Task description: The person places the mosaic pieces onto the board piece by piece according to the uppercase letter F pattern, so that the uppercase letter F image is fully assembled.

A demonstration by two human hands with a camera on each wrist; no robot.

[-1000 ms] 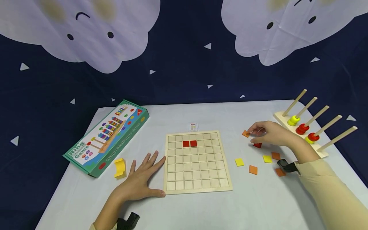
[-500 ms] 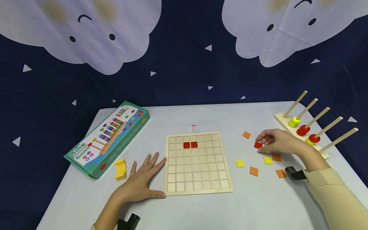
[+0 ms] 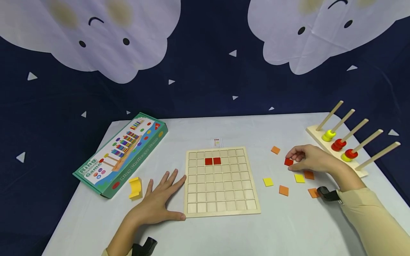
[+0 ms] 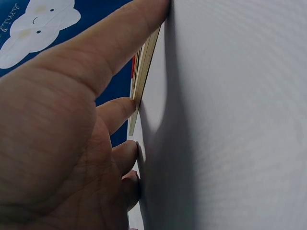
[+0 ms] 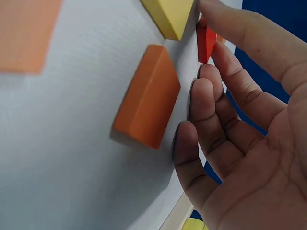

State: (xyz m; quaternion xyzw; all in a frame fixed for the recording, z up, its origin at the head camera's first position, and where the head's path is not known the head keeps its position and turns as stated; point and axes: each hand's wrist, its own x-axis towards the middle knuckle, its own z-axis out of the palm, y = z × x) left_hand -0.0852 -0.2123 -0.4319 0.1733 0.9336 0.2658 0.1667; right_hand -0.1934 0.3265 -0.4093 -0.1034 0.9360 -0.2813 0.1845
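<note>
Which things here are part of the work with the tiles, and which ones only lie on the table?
In use: right hand pinching red tile; grid board with two red tiles; left hand flat beside it; loose tiles.
Lying about: game box; ring rack; yellow block.

Loose tiles (image 3: 283,190) right of board (image 3: 221,211)

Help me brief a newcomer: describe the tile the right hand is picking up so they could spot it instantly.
Start at the wooden grid board in the middle of the table and look right, toward the peg rack. Among the loose tiles there, the right hand pinches a red tile at its fingertips. It is the only red loose tile; its neighbours are orange or yellow.
</note>
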